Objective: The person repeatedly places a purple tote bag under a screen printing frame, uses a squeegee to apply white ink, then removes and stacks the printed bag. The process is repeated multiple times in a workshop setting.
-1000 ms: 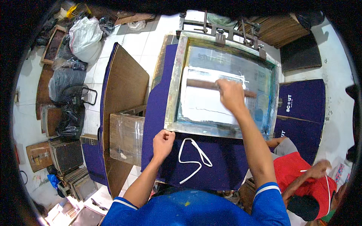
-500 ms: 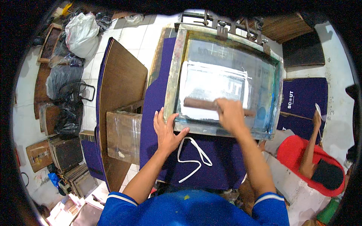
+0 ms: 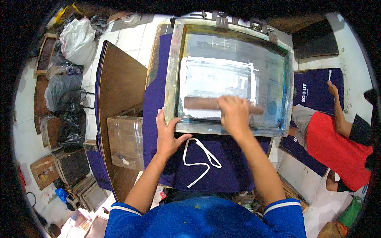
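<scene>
A wooden-framed printing screen (image 3: pixel 172 75) lies in front of me over dark blue fabric (image 3: pixel 234 162). White ink (image 3: pixel 216 75) covers a rectangle of its mesh, with white lettering showing through. My right hand (image 3: pixel 235 115) is closed around the wooden handle of a squeegee (image 3: pixel 201 103), which lies crosswise near the screen's near side; its lower edge is mostly hidden. At the near left corner of the frame rests my left hand (image 3: pixel 168 135), fingers spread along the side and thumb at the corner. A white cord (image 3: pixel 208 154) lies looped on the fabric below the screen.
Metal hinge clamps (image 3: pixel 254 27) stand at the screen's far edge. Left of it are a tilted brown board (image 3: pixel 119 79) and a taped box (image 3: pixel 125 137). A person in red (image 3: pixel 333 146) works at the right beside printed blue fabric (image 3: pixel 317 89). Plastic bags (image 3: pixel 77 41) sit far left.
The whole view has shifted, so the screen and my hands appear slightly farther left and up. The person at the right has leaned forward, with one hand reaching farther along the blue fabric.
</scene>
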Demonstrator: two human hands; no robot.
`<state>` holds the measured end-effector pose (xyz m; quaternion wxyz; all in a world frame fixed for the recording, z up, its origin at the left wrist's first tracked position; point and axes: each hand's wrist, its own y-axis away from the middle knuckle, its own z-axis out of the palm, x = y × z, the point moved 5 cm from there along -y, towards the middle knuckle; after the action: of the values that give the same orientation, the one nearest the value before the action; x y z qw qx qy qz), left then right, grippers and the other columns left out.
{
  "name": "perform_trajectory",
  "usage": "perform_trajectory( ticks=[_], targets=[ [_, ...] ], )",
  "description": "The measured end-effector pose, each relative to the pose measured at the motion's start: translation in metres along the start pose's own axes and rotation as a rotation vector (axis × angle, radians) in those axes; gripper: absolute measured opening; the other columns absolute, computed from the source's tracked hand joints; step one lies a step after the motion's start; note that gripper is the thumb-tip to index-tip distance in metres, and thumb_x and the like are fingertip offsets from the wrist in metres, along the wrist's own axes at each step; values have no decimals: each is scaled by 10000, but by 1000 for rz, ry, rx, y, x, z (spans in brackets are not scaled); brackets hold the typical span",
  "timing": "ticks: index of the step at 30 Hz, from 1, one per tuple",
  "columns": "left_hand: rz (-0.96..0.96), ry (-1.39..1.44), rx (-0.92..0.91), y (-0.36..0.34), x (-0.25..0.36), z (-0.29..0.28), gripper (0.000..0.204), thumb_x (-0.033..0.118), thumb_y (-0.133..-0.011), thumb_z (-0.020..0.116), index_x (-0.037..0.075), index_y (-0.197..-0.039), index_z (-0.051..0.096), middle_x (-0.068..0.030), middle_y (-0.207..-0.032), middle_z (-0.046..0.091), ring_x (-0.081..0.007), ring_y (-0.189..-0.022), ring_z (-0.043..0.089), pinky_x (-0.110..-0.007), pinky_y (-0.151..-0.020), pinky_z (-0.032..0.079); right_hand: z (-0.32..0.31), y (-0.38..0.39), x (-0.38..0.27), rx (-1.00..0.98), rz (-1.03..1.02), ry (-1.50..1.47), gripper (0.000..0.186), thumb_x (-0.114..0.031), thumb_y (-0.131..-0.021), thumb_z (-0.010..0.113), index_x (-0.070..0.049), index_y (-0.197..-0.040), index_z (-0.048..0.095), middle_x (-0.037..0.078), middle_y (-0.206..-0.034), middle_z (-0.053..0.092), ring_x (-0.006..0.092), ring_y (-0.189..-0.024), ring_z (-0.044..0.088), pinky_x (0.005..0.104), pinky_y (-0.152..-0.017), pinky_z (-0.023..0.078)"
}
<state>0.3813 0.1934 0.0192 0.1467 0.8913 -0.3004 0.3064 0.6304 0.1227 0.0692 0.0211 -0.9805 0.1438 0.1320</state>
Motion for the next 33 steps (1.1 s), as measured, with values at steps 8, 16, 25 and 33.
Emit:
perform_trajectory(
  ticks=[8, 16, 25, 33],
  targets=[
    [4, 91, 10, -1, 13, -15, 587, 168, -648, 991, 81, -1147, 696, -306, -1663, 279, -511, -1527, 328, -546, -1254, 329, -7, 18, -2, 141, -68, -23, 303, -42, -812, 694, -114, -1106, 689, 51, -1068, 695, 271, -1049, 647, 451, -894, 456],
    [-7, 223, 39, -2, 19, -33, 659, 133, -625, 1014, 116, -1192, 677, -214, -1638, 305, -411, -1481, 429, -476, -1163, 486, -52, -39, 15, -89, -91, -179, 254, -57, -834, 712, -75, -1085, 681, 193, -1061, 745, 421, -967, 706, 558, -813, 521],
    [-49, 200, 80, -3, 29, -45, 1203, 123, -547, 1032, 93, -1560, 383, -208, -1571, 400, -391, -1468, 418, -469, -1249, 360, -28, -55, 31, -141, -76, -159, 388, -177, -829, 815, -80, -1184, 694, 204, -1035, 744, 446, -976, 708, 545, -851, 544],
    [-119, 186, 54, -8, 35, -54, 1376, 146, -513, 1048, 31, -1638, 264, -225, -1585, 428, -384, -1485, 419, -452, -1252, 356, -30, -176, 74, -164, -101, -42, 317, -291, -851, 775, -68, -1058, 686, 225, -1048, 730, 442, -1009, 696, 547, -838, 537]
  ],
)
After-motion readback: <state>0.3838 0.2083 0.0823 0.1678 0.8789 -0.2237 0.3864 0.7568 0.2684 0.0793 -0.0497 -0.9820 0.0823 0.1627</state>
